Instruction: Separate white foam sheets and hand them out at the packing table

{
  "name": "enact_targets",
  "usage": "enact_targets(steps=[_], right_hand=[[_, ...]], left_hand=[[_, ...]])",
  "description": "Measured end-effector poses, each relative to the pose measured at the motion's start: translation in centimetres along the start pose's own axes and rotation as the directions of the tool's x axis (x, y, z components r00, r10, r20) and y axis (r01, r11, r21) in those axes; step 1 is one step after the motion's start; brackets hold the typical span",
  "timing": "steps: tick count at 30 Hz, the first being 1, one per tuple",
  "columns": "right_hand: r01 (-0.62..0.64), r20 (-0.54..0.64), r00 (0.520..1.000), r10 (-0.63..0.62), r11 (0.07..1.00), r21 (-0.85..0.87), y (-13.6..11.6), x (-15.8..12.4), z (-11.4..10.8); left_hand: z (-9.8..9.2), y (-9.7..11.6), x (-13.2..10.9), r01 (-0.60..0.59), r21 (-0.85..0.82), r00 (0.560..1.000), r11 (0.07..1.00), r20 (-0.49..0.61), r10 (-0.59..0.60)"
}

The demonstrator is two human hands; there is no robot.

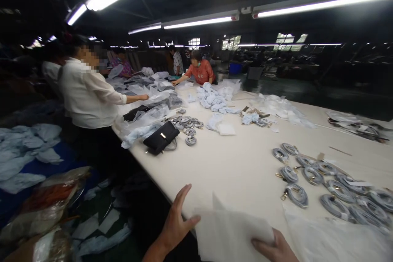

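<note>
At the near edge of the long white table my left hand rests by the left side of a stack of white tissue sheets, fingers stretched out, thumb touching the sheets. My right hand lies at the stack's lower right corner with fingers curled against the paper. Several coiled grey straps with gold clasps lie to the right of the stack.
A black handbag and more coiled straps lie farther up the table. A person in a white shirt stands at the left edge; one in an orange top works at the far end. Bags and wrapping lie on the floor at left.
</note>
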State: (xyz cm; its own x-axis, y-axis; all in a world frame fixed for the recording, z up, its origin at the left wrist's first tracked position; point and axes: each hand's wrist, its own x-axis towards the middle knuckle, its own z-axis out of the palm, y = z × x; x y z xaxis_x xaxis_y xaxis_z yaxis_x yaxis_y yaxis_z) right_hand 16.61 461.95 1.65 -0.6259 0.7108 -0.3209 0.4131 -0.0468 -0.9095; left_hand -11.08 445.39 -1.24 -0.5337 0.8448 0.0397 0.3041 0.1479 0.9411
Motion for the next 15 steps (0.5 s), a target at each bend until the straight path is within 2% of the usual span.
enact_targets(steps=[1, 2, 4, 6, 8, 10, 11, 13, 15], right_hand=[[0.022, 0.067, 0.998, -0.021, 1.000, -0.016, -2.0, 0.8, 2.0], [0.035, 0.131, 0.991, -0.031, 0.999, -0.027, -4.0, 1.6, 3.9], [0.026, 0.269, 0.963, -0.016, 0.999, -0.031, -7.6, 3.2, 7.6], [0.016, 0.383, 0.924, -0.009, 1.000, -0.015, -10.7, 5.0, 10.6], [0.040, 0.432, 0.901, -0.039, 0.999, 0.006, -13.0, 7.0, 12.6], [0.089, 0.384, 0.919, -0.090, 0.996, 0.021, -14.3, 9.2, 13.5], [0.110, 0.312, 0.943, -0.111, 0.994, 0.020, -14.5, 10.3, 13.6], [0.119, 0.071, 0.990, -0.123, 0.992, 0.051, -13.8, 12.6, 13.4], [0.090, -0.179, 0.982, -0.055, 0.977, 0.192, -12.0, 14.6, 13.2]], left_hand=[[-2.1, 1.0, 1.0, -0.048, 0.071, 0.984, 0.996, 0.175, 0.034], [-3.9, 1.8, 1.8, -0.072, 0.123, 0.943, 0.990, 0.332, 0.027], [-6.9, 2.4, 3.1, -0.093, 0.162, 0.832, 0.982, 0.555, -0.013], [-9.1, 1.9, 4.1, -0.077, 0.142, 0.757, 0.987, 0.653, -0.035], [-10.6, 0.8, 5.0, -0.009, 0.057, 0.732, 0.998, 0.681, -0.032], [-11.5, -0.4, 6.0, 0.091, -0.078, 0.738, 0.993, 0.675, -0.015], [-11.9, -0.8, 6.6, 0.136, -0.142, 0.756, 0.980, 0.654, -0.011], [-12.1, -1.5, 8.0, 0.193, -0.245, 0.819, 0.950, 0.573, -0.019], [-12.0, -1.8, 9.7, 0.215, -0.345, 0.884, 0.914, 0.466, -0.032]])
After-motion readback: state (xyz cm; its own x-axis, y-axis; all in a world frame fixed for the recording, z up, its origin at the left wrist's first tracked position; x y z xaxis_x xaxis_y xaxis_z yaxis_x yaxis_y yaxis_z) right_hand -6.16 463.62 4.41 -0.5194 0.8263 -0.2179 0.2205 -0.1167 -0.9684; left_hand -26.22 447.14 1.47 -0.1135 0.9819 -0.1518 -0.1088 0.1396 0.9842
